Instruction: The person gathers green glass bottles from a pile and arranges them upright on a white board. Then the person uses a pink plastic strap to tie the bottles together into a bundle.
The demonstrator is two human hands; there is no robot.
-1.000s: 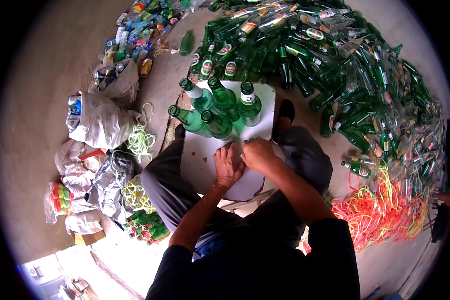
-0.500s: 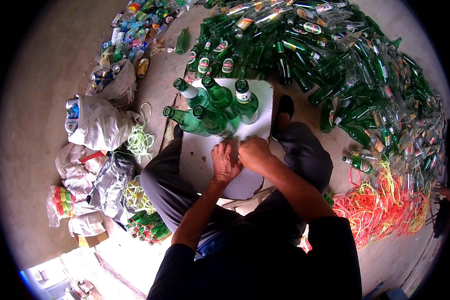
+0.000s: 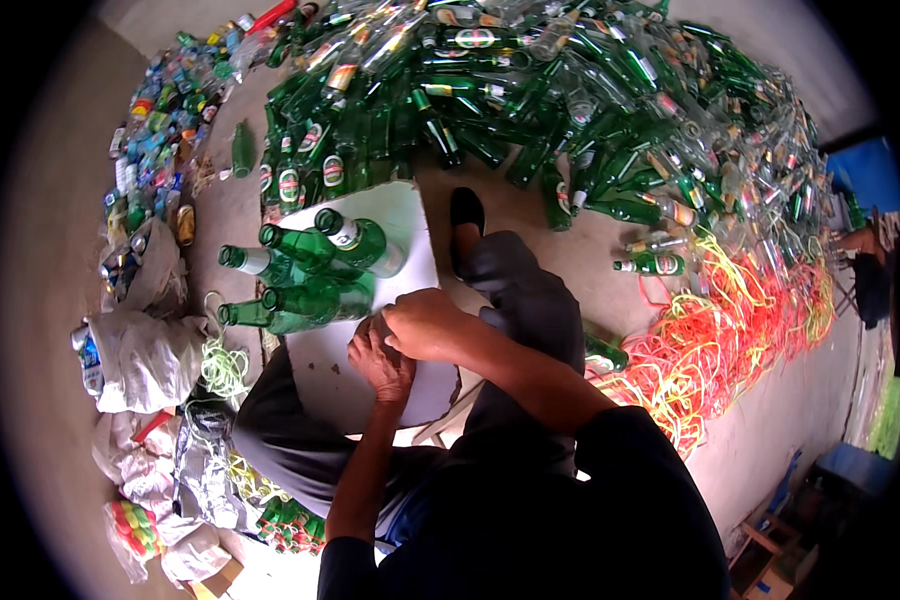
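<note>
Several green glass bottles (image 3: 295, 298) stand grouped on a worn white board (image 3: 315, 384) between my bent legs. My right hand (image 3: 420, 322) is closed at the near right of the bottles, its fingertips pinched beside my left hand (image 3: 378, 362). The left hand's fingers are bent and meet the right's at the bottom of the group, close against the glass. What the fingers of either hand grip is hidden or too small to make out.
A large bottle heap (image 3: 590, 120) arcs behind and right. Red and yellow straps (image 3: 710, 340) lie tangled at right. Plastic bottles (image 3: 155, 120), white sacks (image 3: 145, 360) and pale green string (image 3: 225, 370) lie left. Dark furniture (image 3: 770, 550) stands at lower right.
The view has swung to the right, so board, bottles and hands appear further left and tilted. My hands are still together at the base of the bottles.
</note>
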